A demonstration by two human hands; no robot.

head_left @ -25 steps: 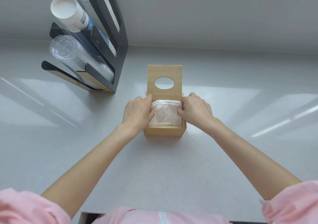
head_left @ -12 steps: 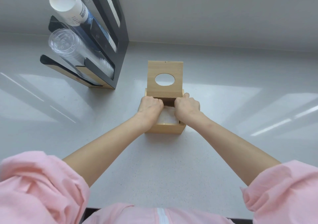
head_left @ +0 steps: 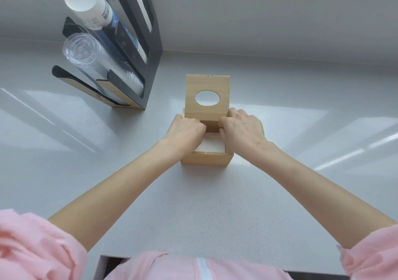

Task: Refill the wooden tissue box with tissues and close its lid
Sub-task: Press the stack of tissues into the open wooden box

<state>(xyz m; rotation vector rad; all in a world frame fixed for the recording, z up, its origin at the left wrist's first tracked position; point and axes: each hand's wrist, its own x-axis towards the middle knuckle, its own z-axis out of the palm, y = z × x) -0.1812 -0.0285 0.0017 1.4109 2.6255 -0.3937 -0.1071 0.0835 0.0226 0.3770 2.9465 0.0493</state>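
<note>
A light wooden tissue box (head_left: 206,159) stands on the white counter (head_left: 193,215), in the middle of the head view. Its hinged lid (head_left: 207,81), with an oval hole, stands upright at the far side. A white stack of tissues (head_left: 212,145) lies inside the box, below its rim. My left hand (head_left: 185,130) and my right hand (head_left: 243,129) reach into the box from either side. Their fingers curl down onto the far part of the tissues, and the fingertips are hidden inside the box.
A black cup rack (head_left: 154,64) stands at the back left, holding a stack of white paper cups (head_left: 86,2) and a stack of clear plastic cups (head_left: 81,51). A grey wall runs behind the counter. The counter's front edge lies near my pink sleeves.
The tissues have gone down from above the rim into the box. Both hands followed them in and moved closer together toward the lid's base.
</note>
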